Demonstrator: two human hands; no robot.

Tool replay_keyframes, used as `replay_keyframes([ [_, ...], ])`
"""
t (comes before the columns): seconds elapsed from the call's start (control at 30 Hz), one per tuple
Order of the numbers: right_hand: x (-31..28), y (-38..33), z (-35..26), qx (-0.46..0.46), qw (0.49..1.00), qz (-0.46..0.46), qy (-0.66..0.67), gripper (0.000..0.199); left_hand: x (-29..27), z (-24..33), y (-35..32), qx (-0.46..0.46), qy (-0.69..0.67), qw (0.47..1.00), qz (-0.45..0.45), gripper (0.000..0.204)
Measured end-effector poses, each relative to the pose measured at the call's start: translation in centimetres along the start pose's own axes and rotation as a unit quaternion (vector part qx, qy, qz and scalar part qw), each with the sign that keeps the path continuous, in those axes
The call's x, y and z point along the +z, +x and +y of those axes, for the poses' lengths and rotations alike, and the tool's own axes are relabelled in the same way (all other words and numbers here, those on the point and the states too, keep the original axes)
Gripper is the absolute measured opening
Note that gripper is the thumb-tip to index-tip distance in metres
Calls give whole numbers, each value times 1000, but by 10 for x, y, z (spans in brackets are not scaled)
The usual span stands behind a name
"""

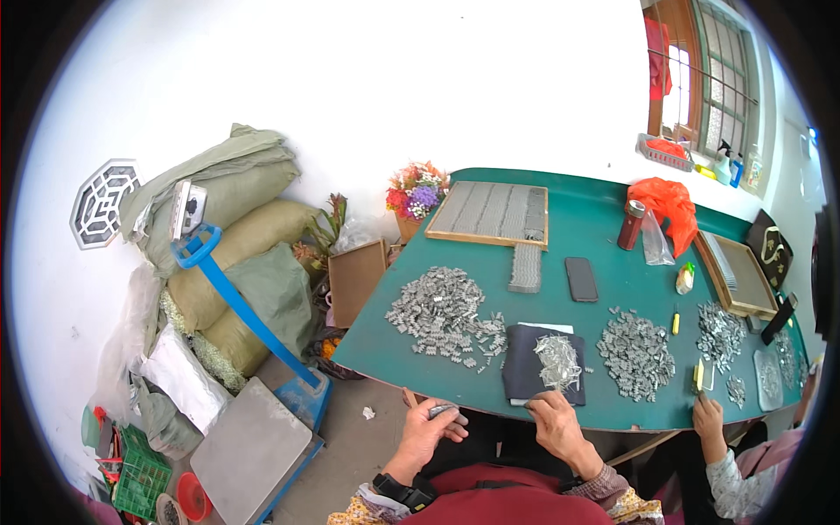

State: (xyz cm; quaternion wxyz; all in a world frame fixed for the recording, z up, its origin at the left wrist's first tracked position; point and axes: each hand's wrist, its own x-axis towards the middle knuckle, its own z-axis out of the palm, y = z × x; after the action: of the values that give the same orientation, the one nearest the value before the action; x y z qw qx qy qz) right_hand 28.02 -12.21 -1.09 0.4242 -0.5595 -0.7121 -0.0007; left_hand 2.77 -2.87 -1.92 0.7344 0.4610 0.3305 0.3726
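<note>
My left hand (423, 437) is at the table's near edge, its fingers curled round a small grey metal piece (444, 410); its exact kind is hard to make out. My right hand (560, 427) is pinched at the near edge of a dark folded cloth (525, 372); whatever lies in the fingertips is too small to see. On that cloth rests a heap of thin, shiny metal bits (558, 361), with a white sheet (551, 329) partly under it. To the left spreads a large pile of grey ridged metal pieces (442, 311). A similar pile (636, 354) lies to the right.
The green table (490, 262) bears a framed tray of grey strips (486, 210), a phone (581, 279), a flask (631, 225) and a red bag (667, 207). A co-worker's hand (710, 418) holds a yellow tool at right. A platform scale (252, 451) and stacked sacks (236, 254) stand left.
</note>
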Motion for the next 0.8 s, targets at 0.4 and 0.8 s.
replay_keyframes([
  [0.4,18,7,-1,-1,996,-78,39,11,6,15,-3,25,-132,991,-7,28],
  [0.8,33,31,-1,0,991,-123,60,14,4,16,32,-34,-277,957,-81,59],
])
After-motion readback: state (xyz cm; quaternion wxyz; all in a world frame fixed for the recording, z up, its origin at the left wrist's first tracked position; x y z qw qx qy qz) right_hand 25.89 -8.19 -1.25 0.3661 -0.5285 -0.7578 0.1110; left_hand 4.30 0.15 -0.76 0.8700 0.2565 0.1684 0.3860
